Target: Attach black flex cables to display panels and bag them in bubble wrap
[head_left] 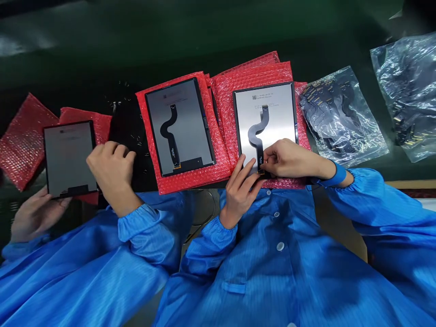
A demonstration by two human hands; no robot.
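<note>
A silver-backed display panel lies on pink bubble wrap pouches, with a curved dark flex cable along its back. My left hand rests at the panel's lower left edge, its fingers spread and some fingertips near the cable's lower end. My right hand is closed in a pinch at the lower end of the cable, over the panel's lower right part; the fingertips partly hide what they grip. Left of it, a second panel with a similar cable lies on another pink pouch.
On the right are a clear bag of flex cables and another clear bag. At the left, a co-worker's hands are at a third panel beside pink bubble wrap. Small bits lie on the dark table.
</note>
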